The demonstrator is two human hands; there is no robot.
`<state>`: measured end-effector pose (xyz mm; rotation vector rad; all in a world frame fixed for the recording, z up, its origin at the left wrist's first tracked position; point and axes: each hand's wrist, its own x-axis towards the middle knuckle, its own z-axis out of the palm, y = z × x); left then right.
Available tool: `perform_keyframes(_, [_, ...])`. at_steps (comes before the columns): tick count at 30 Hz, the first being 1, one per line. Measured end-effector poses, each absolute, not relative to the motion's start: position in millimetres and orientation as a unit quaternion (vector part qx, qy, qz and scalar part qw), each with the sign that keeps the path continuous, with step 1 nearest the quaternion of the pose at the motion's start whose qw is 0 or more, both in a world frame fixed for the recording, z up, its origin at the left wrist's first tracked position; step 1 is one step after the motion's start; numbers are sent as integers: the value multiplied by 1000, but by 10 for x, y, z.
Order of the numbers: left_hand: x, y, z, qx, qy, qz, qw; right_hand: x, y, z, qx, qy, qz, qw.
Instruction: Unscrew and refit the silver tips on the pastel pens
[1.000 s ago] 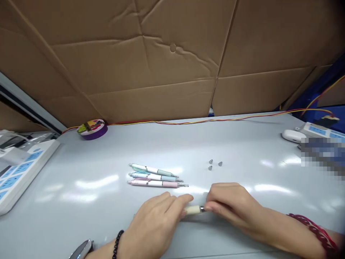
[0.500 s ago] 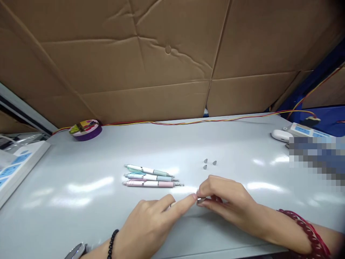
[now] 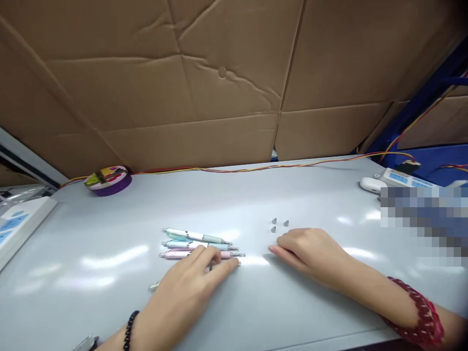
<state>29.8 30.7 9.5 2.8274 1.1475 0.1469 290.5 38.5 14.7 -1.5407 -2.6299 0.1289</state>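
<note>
My left hand [image 3: 190, 285] is closed over a pen [image 3: 154, 286] near the front of the table. Only its clip end and, by the fingertip, a bit of its front end show. Just behind lie three pens side by side: a green one [image 3: 197, 236], a blue one [image 3: 224, 246] and a pink one [image 3: 175, 254], their thin metal front ends bare and pointing right. My right hand [image 3: 307, 248] rests low over the table with fingers curled; whatever it holds is hidden. Beyond its knuckles stand three small metal pen tips [image 3: 274, 229], apart from the hand.
A purple round tape roll [image 3: 115, 185] sits at the back left. Power strips stand at the left [image 3: 22, 224] and right [image 3: 398, 176], with a white earbud case [image 3: 373, 185] near the right one. Red and yellow wires [image 3: 234, 170] run along the cardboard wall [image 3: 197, 97].
My hands have parted. The left has moved left with its pen, beside the three pens. The right has drawn away from that pen's front end, and the metal piece between its fingers no longer shows.
</note>
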Motion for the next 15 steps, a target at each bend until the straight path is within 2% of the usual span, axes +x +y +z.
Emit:
perform_keyframes(2, [288,330,110,926,370,52,48,2885,406,123,-527,-849,38,-9])
perform_keyframes(7, [289,342,112,928,360,85,40,2869,403,92,-564,-825,15,-31])
perform_keyframes(9, [298,338,119,925,358,123,25,2897,398,97,-566,-824,3,-7])
perform_keyframes(12, [295,323,145,924,335,186,-12,2953,389,117,-556,-827,-26,76])
perform_keyframes(15, [245,310,158,932,293,201,-64,2985,375,144,-536,-831,-33,142])
